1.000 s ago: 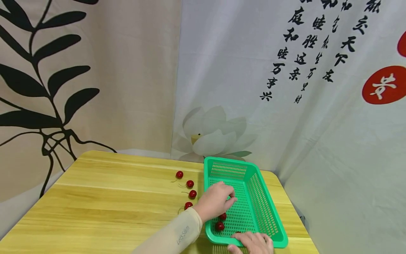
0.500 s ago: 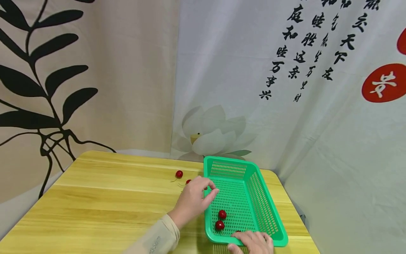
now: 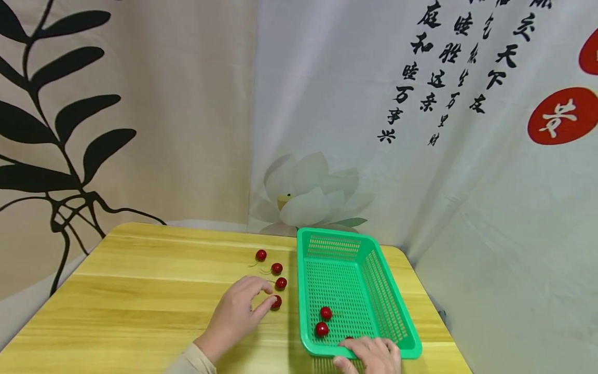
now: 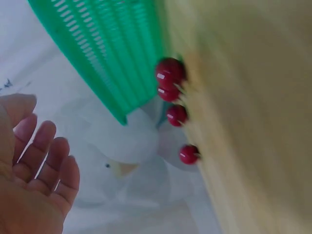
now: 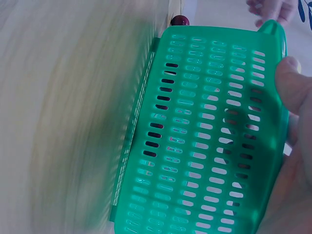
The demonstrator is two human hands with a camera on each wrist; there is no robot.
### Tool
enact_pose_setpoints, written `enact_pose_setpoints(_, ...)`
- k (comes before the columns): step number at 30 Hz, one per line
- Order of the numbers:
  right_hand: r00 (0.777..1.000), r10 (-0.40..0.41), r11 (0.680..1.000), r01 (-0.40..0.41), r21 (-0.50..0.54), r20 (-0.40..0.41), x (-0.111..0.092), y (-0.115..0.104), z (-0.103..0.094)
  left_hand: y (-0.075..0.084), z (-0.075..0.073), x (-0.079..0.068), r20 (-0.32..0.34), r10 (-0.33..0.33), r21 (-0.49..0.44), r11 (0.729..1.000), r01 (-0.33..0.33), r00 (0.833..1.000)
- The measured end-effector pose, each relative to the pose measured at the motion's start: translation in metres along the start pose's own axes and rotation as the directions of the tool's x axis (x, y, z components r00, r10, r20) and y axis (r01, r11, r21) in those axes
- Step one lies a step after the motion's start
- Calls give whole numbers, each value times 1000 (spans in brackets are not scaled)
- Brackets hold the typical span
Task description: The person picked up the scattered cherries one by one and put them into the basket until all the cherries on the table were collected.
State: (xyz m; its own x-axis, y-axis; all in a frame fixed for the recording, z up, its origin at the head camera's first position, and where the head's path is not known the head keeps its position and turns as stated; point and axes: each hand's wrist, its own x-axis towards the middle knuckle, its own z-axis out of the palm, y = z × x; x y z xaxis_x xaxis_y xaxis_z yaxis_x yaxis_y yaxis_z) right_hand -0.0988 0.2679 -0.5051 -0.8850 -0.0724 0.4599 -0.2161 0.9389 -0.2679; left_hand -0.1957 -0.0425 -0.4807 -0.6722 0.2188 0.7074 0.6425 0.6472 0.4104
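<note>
My left hand (image 3: pixel 238 311) hovers over the wooden table, thumb and fingers apart, close beside the nearest loose cherry (image 3: pixel 276 302). In the left wrist view its fingers (image 4: pixel 41 156) are loosely bent with nothing between them. Several red cherries with stems lie in a line left of the green plastic basket (image 3: pixel 389 291), among them the farthest cherry (image 3: pixel 261 255). Inside the basket sit two cherries in plain sight, one cherry (image 3: pixel 322 329) near the left wall; another is mostly hidden by my right hand (image 3: pixel 374 355). That hand grips the near rim, thumb (image 5: pixel 292 80) outside, fingers inside.
The wooden table (image 3: pixel 154 291) extends to the left of the cherries. Behind it hangs a printed curtain (image 3: pixel 201 130) with a plant, a lotus and writing. The basket stands near the table's right edge.
From over the basket, my left hand has moved left and toward me, its thumb and fingers parting, to beside the nearest loose cherry. The right hand stays on the rim.
</note>
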Motion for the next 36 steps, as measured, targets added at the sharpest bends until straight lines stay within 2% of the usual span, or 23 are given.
enact_pose_setpoints(3,1000,-13,1000,13,4,-26,1,1,1,-9,-5,-10,42,-18,39,999,16,999)
enact_pose_setpoints(7,999,-10,1000,10,8,-31,0,1,1,-19,-8,-20,149,-49,78,996,38,988)
enact_pose_setpoints(12,1000,-10,1000,11,3,-24,0,1,1,-25,-6,-26,313,-77,108,993,45,947)
enact_pose_setpoints(15,1000,-10,1000,10,3,-23,0,0,1,-25,-4,-26,376,-72,119,992,29,924)
enact_pose_setpoints(26,994,-45,999,46,10,-98,-1,3,5,-21,5,-12,491,-30,158,986,-55,871)
enact_pose_setpoints(31,993,-55,998,56,8,-108,0,4,6,-19,12,-4,561,-46,180,981,-68,826)
enact_pose_setpoints(33,992,-60,998,61,6,-110,0,4,6,-19,16,-2,579,-38,188,978,-88,814)
enact_pose_setpoints(36,991,-68,998,69,4,-113,0,4,6,-20,20,2,593,-26,190,976,-108,805)
